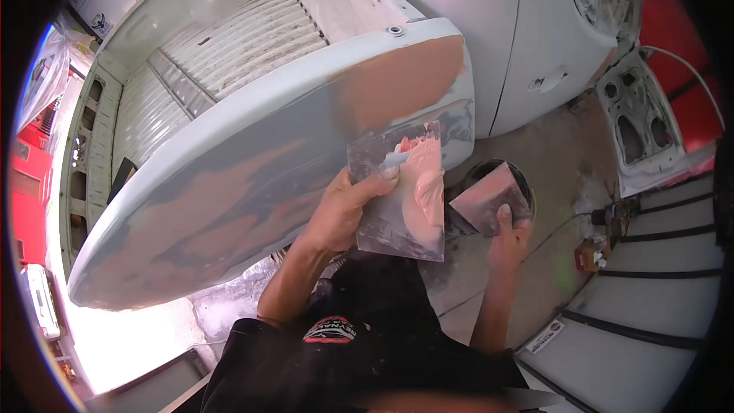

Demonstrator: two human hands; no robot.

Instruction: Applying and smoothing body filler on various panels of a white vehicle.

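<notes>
My left hand point(344, 208) grips a clear flat mixing board point(382, 228), its thumb on top near the edge. A thick smear of pink body filler point(425, 191) lies along the board's right side, with a redder streak at its top. To the right, my right hand point(511, 231) pinches a flat, square-cornered filler spreader point(486, 200) coated with pink. Both hands are in front of a pickup bed's side panel point(267, 145), apart from it as far as I can tell. Grey and pinkish filler patches cover the panel, the largest patch point(401, 80) at its right end.
The ribbed truck bed point(245, 38) lies beyond the panel, with the pale cab point(497, 46) to its right. A dark round container point(501, 172) is behind the spreader. A bare door shell point(642, 122) stands at right. A small box point(590, 254) rests on the concrete floor point(550, 138).
</notes>
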